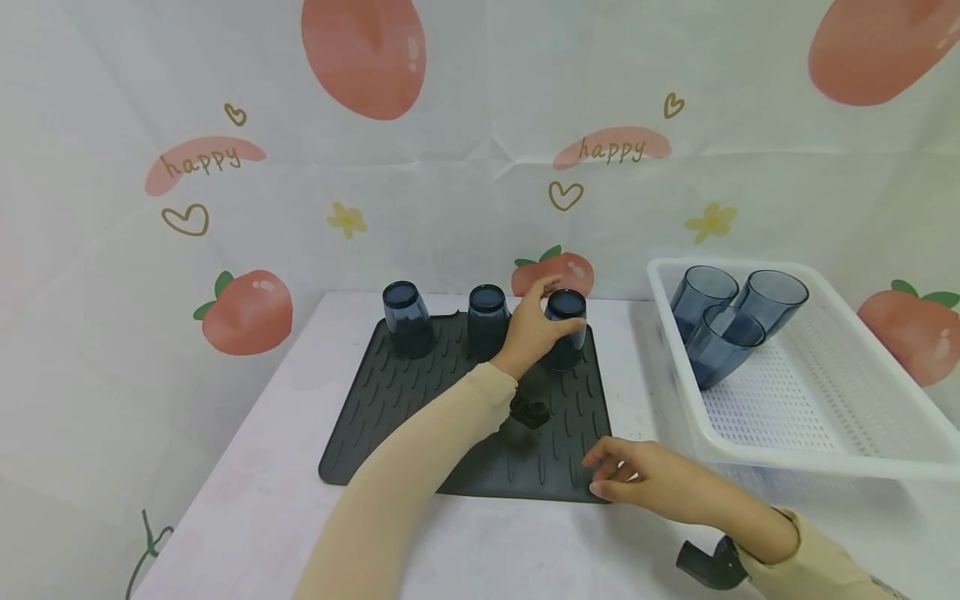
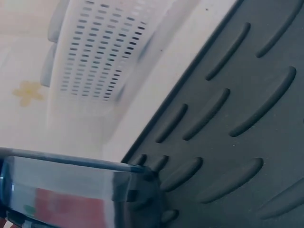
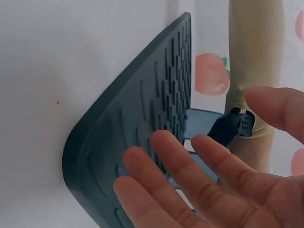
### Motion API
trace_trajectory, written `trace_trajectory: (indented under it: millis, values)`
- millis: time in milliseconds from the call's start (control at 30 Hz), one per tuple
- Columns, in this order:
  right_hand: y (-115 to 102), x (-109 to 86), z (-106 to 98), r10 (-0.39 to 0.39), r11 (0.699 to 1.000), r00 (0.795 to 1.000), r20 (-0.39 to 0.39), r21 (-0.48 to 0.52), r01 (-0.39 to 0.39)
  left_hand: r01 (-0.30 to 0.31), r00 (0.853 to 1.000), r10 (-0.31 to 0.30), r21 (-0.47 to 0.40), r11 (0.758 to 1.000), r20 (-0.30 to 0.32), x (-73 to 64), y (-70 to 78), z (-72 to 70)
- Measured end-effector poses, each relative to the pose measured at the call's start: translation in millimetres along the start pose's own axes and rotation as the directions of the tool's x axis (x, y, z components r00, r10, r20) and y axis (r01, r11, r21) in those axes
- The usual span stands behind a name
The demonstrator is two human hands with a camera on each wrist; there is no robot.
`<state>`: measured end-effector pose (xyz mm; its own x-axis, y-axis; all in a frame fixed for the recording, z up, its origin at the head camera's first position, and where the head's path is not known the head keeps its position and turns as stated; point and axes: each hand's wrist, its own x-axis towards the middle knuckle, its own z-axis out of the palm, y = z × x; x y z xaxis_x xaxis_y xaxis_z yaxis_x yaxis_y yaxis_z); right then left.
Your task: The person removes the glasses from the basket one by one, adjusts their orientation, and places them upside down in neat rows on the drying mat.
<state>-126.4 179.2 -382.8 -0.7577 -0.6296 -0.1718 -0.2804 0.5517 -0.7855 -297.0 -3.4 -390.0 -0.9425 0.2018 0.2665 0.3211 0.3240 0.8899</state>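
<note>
A dark ribbed drying mat (image 1: 420,417) bears three blue glasses, bottoms up, along its far edge. At the right one of these, a blue tumbler (image 1: 564,354), my left hand (image 1: 528,333) holds on with the thumb across its front and the fingers at its far side. That tumbler (image 2: 71,190) also shows at the lower left of the left wrist view. The middle glass (image 1: 487,321) and the left glass (image 1: 408,321) stand beside it. My right hand (image 1: 637,475) hovers by the mat's near right corner, fingers loosely bent and holding nothing.
A white perforated basket (image 1: 825,462) stands to the right, with three blue glasses (image 1: 723,333) leaning together in its far left corner. A printed cloth (image 1: 450,208) hangs behind the white table (image 1: 247,500).
</note>
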Motion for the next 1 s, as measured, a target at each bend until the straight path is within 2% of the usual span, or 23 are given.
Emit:
trace_trajectory:
  millis: [267,400,567,833,1000]
  values:
    - [0,0.1,-1,0.001,1.000,1.000,0.005,-0.001,-0.001,-0.002,1.000,0.002,-0.005,1.000,0.015,-2.1,8.6,-14.2]
    - [1,0.5,-1,-0.001,1.000,1.000,0.006,0.000,0.001,-0.064,0.996,0.067,-0.044,0.997,0.058,-7.2,17.7,-24.5]
    - [1,0.5,-1,-0.001,1.000,1.000,0.004,-0.002,0.001,-0.120,0.982,0.133,-0.102,0.987,0.133,-16.1,24.1,-35.5]
    - [0,-0.3,-1,0.005,1.000,1.000,0.005,-0.007,-0.004,-0.123,0.966,0.152,-0.145,0.982,0.210,-35.0,28.4,-48.9]
    - [-1,0.5,-1,0.018,1.000,1.000,0.011,0.001,-0.018,-0.101,0.957,0.148,-0.191,0.976,0.251,-50.2,30.4,-55.4]
